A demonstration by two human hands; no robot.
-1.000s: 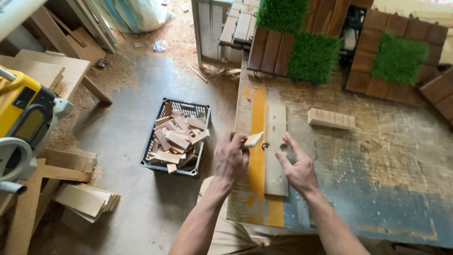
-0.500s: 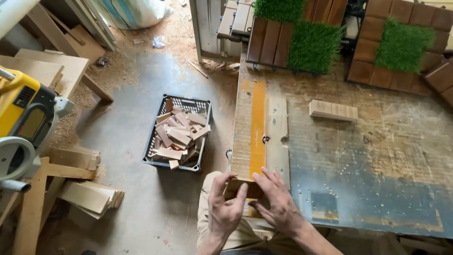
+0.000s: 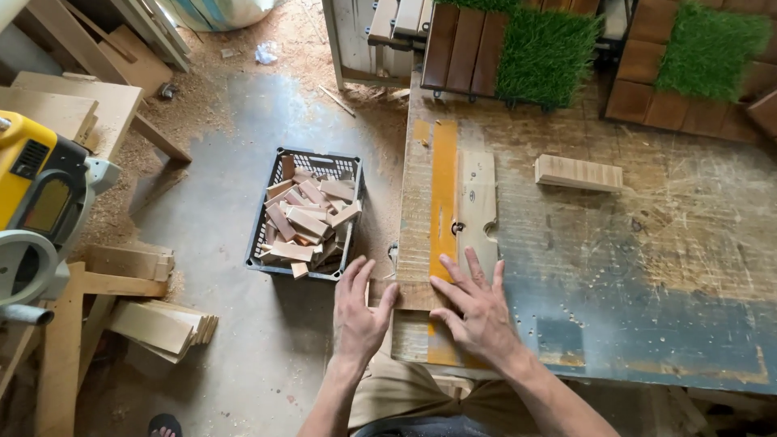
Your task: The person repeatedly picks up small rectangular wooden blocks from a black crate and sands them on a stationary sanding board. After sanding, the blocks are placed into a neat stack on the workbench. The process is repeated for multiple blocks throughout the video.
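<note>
A small wooden block (image 3: 407, 294) lies across the near left edge of the worn work table (image 3: 647, 267), one end jutting past the edge. My left hand (image 3: 358, 314) has its thumb and fingers against that jutting end. My right hand (image 3: 479, 306) lies flat with fingers spread over the block's right end and the table. Just beyond my hands runs a yellow painted stripe (image 3: 443, 186), with a pale notched board (image 3: 477, 202) beside it.
A black crate (image 3: 261, 257) full of wood offcuts (image 3: 306, 217) stands on the floor left of the table. A pale slat piece (image 3: 578, 172) lies farther back on the table. Wood-and-turf tiles (image 3: 544, 55) sit at the far edge. A yellow saw (image 3: 36, 190) and stacked boards (image 3: 158, 325) are at left.
My left hand carried a pale wood piece from beside the notched board toward me. Both hands then held a block at the table's near edge and now press it down there.
</note>
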